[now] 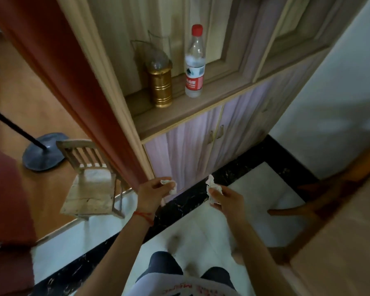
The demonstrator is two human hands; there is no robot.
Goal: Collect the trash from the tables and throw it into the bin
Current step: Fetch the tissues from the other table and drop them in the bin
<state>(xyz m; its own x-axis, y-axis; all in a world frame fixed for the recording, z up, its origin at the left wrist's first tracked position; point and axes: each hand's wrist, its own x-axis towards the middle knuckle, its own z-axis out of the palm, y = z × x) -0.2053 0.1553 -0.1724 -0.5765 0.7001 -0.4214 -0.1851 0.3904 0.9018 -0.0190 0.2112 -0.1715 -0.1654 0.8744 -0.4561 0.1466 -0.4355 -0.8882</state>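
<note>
- Left hand (153, 192) is gripping a crumpled white tissue (171, 185), fingers curled round it, held out above the black floor border (179, 201).
- Right hand (226, 199) is pinching a second crumpled tissue (212, 189), which is sticking up past the fingertips.
- Both hands are hovering in front of the wooden cabinet (201, 146), near each other but apart.
- Water bottle (195, 63) and a gold canister (160, 86) are standing upright on the cabinet ledge.
- Small wooden chair (90, 189) is sitting left of the hands.
</note>
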